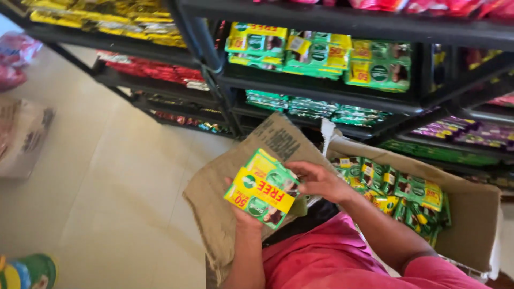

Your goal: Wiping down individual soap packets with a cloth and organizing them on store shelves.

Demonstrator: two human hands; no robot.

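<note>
My left hand (242, 214) holds a stack of green and yellow packets (262, 190) from beneath, in front of my chest. My right hand (319, 181) rests on the stack's right end, fingers curled over the top packet. Just to the right stands an open cardboard box (471, 214) with several more of the same green packets (412, 198) inside. One box flap (225, 187) hangs down to the left behind the held stack.
Dark metal shelves (321, 88) ahead carry matching green packets (316, 53), with yellow, red and purple packs on other levels. A pale tiled floor (107, 182) lies to the left, with a cardboard bundle (21, 136) and a green container (29, 272).
</note>
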